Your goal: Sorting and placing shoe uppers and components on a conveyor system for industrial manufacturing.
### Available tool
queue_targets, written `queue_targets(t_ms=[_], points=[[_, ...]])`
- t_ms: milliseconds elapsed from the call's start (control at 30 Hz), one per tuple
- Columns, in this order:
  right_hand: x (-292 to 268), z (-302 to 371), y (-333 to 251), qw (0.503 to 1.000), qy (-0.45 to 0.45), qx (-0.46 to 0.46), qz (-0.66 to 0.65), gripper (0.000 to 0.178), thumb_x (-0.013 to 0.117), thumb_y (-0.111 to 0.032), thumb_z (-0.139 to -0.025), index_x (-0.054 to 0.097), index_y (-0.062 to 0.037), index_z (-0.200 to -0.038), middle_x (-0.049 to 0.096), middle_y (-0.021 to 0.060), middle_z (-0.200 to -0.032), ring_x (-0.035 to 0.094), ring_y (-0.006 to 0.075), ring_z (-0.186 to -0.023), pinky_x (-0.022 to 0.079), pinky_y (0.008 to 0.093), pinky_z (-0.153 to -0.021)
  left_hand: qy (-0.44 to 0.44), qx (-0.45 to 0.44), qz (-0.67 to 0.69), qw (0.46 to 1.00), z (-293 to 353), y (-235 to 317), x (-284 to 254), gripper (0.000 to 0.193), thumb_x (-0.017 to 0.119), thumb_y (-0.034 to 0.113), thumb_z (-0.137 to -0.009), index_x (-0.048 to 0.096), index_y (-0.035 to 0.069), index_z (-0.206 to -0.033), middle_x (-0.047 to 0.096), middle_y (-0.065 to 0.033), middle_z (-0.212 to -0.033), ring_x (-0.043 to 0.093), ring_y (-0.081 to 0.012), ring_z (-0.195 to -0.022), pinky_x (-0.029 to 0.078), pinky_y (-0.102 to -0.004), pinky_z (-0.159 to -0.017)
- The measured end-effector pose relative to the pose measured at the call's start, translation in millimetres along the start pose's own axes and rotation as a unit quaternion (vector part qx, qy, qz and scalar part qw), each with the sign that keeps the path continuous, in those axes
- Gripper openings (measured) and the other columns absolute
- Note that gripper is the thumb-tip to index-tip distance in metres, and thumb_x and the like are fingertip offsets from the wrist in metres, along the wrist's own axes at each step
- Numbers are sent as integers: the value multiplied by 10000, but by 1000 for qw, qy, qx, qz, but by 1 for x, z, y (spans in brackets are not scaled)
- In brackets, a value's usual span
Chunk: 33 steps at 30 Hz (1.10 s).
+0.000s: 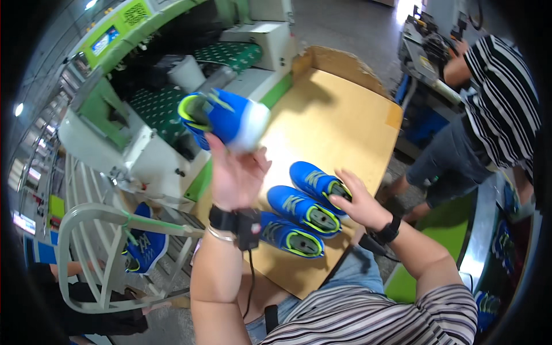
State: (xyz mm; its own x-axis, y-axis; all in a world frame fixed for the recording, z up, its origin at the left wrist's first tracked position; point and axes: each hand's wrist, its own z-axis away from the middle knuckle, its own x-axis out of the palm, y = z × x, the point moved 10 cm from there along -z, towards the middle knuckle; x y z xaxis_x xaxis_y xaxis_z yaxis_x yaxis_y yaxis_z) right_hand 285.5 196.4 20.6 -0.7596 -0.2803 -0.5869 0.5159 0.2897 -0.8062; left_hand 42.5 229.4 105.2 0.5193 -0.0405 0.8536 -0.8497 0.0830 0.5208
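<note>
My left hand (237, 175) holds up a blue sneaker (227, 118) with a white sole and yellow-green lining, blurred at the sole. The thumb is by its heel and the other fingers are beneath. On the tan tabletop (345, 115) three blue sneakers lie side by side, openings toward me: a right one (307, 175), a middle one (287, 202) and a near-left one (273, 225). My right hand (363, 202) is at the heel of the right one, thumb and fingers stretched apart around its collar. Whether it grips the shoe is hard to tell.
A white and green machine (138, 161) with a dotted green bed stands left of the table. A grey metal rack (98, 213) with another blue sneaker (148, 244) is at lower left. Torn cardboard (345, 60) edges the far side. A co-worker (497, 86) works at right.
</note>
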Motion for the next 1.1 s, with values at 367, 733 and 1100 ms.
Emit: queue_targets(t_ms=[367, 733, 1100], points=[[14, 9, 16, 999, 33, 4, 29, 732, 722, -84, -853, 362, -39, -1489, 524, 253, -1357, 505, 409, -1279, 406, 426, -1096, 44, 97, 288, 952, -75, 113, -36, 1151, 537, 751, -859, 34, 4, -1574, 68, -327, -1599, 73, -478, -1503, 165, -609, -1217], [18, 7, 11, 999, 25, -12, 17, 735, 707, -61, -862, 340, -27, -1497, 492, 242, -1393, 478, 385, -1322, 376, 409, -1123, 192, 239, 278, 910, -80, 89, -81, 1049, 628, 642, -884, 118, 8, -1547, 162, -187, -1592, 218, -372, -1484, 227, -683, -1160], [16, 9, 14, 999, 25, -10, 28, 732, 708, -56, -863, 338, -12, -1493, 493, 242, -1383, 483, 382, -1314, 381, 402, -1117, 56, 79, -4, 995, -51, 91, -32, 838, 359, 759, -937, 451, 65, -1398, 579, -196, -1283, 562, -406, -1168, 422, -625, -1059]])
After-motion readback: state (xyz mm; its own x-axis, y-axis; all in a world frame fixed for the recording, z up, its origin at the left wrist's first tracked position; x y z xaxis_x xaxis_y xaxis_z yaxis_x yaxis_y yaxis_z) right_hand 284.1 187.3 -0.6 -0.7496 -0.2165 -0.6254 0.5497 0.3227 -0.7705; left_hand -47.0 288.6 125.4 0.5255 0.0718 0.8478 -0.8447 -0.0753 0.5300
